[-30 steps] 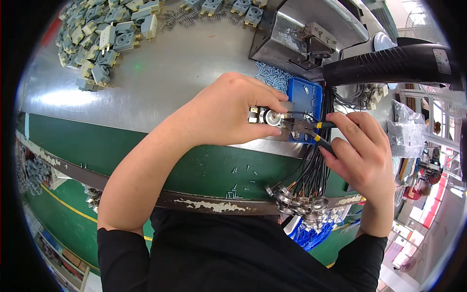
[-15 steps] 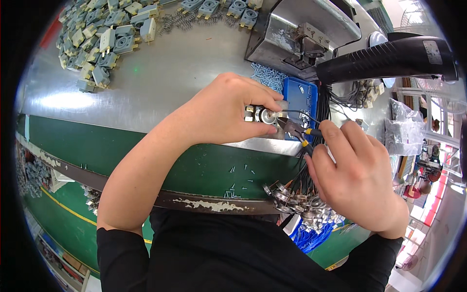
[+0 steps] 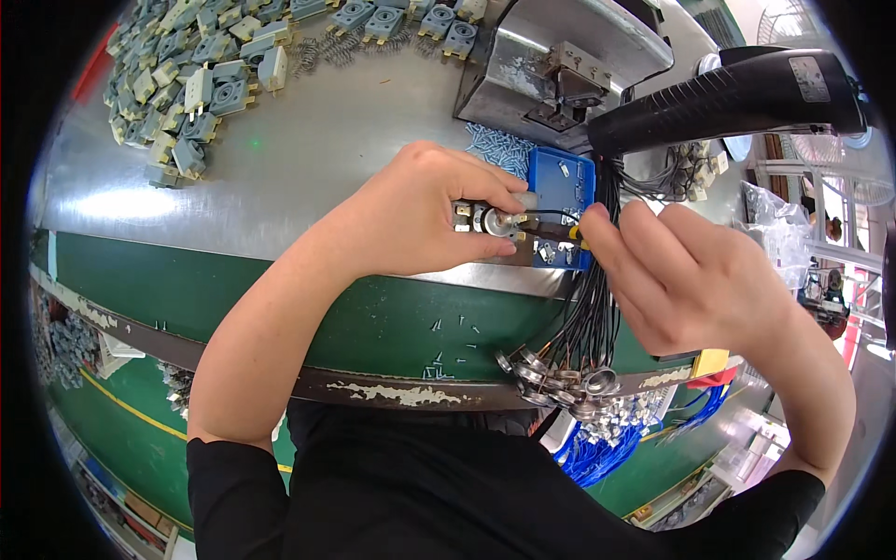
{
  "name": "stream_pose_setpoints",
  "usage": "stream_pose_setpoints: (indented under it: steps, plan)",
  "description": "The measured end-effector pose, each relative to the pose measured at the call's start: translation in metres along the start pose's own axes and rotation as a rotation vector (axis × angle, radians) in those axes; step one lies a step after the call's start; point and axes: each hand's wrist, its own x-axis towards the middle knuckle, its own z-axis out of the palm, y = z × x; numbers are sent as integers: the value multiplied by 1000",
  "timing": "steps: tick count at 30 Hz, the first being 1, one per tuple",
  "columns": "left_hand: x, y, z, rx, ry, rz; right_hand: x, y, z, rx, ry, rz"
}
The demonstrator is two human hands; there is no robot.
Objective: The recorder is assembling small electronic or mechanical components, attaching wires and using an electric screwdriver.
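My left hand (image 3: 411,215) pinches a small assembly (image 3: 495,221) between thumb and fingers. It has a round, shiny metal piece and pale terminals, and much of it is hidden by the fingers. Closed around a pair of pliers (image 3: 576,234) with yellow-marked handles is my right hand (image 3: 686,271). The dark jaws reach to the right side of the assembly, though whether they grip anything cannot be made out. A thin black wire (image 3: 553,213) runs from the assembly toward my right fingers.
Behind the pliers lies a blue tray (image 3: 563,177) of small metal parts, beside a heap of screws (image 3: 497,149). Grey switch-like housings (image 3: 196,93) pile up far left. A metal fixture (image 3: 560,70) and black-handled device (image 3: 728,103) stand right. Black cables with metal rings (image 3: 560,378) overhang the edge.
My right hand has turned and lifted a little, bringing the pliers nearly level, with their handles closer together. My left hand still holds the assembly. The whole view has shifted slightly.
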Motion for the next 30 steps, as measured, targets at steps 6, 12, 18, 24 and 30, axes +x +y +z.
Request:
stream_pose_setpoints:
  steps: [6, 12, 18, 24, 30]
  plan:
    - [0, 1, 1, 8, -5, -24, 14, -6, -18, 339, -236, 352]
    - [-1, 1, 1, 18, 3, -26, 21, -8, -26, 508, -391, 492]
    - [0, 1, 2, 3, 14, -10, 14, -17, -15, -41, -229, 155]
    - [1, 1, 1, 11, 4, -18, 21, -13, -21, 208, -261, 305]
    - [0, 2, 1, -1, 4, -32, 19, -14, -22, 298, -224, 379]
